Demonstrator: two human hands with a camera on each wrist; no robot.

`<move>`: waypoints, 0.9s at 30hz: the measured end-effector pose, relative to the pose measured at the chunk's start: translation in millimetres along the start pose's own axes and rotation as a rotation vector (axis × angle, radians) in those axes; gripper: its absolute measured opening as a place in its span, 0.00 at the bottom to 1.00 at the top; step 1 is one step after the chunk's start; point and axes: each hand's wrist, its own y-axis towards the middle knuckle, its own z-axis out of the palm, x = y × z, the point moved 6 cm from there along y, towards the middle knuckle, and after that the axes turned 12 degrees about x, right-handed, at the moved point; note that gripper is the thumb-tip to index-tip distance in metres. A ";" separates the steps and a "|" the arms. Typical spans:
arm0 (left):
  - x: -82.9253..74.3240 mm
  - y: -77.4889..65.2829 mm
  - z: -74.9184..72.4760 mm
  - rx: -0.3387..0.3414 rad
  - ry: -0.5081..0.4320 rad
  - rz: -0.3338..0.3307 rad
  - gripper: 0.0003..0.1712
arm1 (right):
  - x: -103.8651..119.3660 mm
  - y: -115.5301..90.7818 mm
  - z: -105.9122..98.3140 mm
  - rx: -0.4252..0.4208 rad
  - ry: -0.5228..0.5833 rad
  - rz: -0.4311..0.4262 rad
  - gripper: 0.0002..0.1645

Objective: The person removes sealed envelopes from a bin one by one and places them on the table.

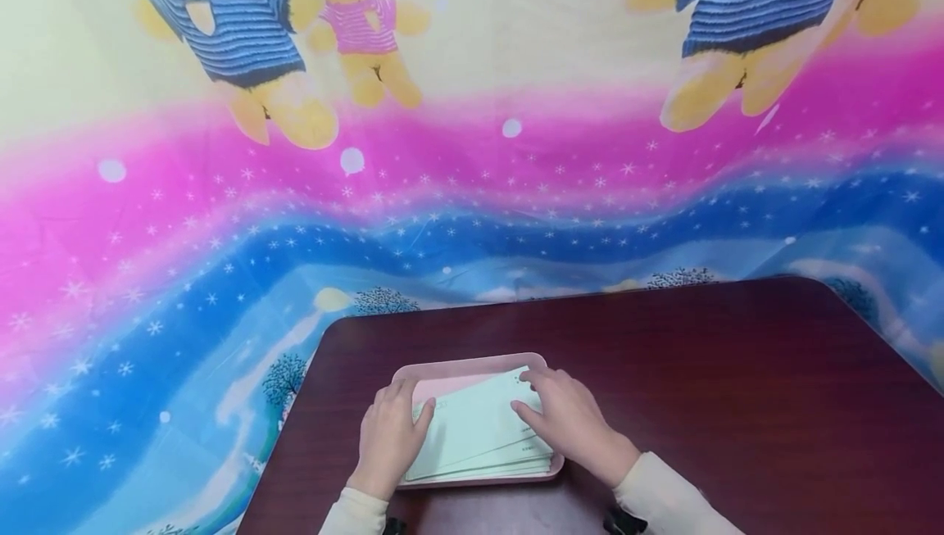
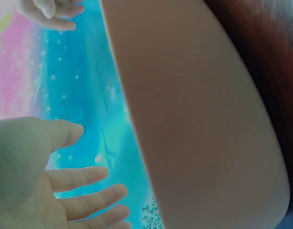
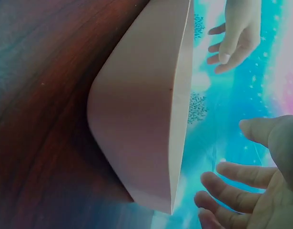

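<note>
A shallow pink tray [image 1: 463, 365] sits near the table's front edge, with several pale green envelopes [image 1: 472, 432] fanned in a loose pile inside it. Small printed marks show on the top one. Over the tray's left side is my left hand [image 1: 387, 441], its fingers spread and relaxed. My right hand [image 1: 578, 424] is over the right side, fingers loosely bent. Both wrist views show the hands above the tray, apart from its wall [image 2: 194, 114], with nothing held. The tray's outer side [image 3: 129, 114] hides the envelopes in those views.
The dark reddish-brown table [image 1: 737, 404] extends right of and behind the tray. A cloth [image 1: 479, 158] printed with bears and snowflakes hangs behind it and along its left side. Black wrist straps [image 1: 624, 521] show by the pale sleeves [image 1: 664, 494].
</note>
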 end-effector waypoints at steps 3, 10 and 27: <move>-3.7 0.1 3.6 0.021 -0.009 0.013 0.24 | 4.1 5.1 4.1 0.034 -0.005 -0.026 0.23; -10.7 3.2 10.2 0.049 0.000 0.038 0.24 | 10.1 13.8 10.7 0.047 -0.062 -0.085 0.23; -25.0 -3.4 14.0 0.086 0.045 0.106 0.25 | 15.1 34.2 30.7 0.151 -0.123 -0.229 0.24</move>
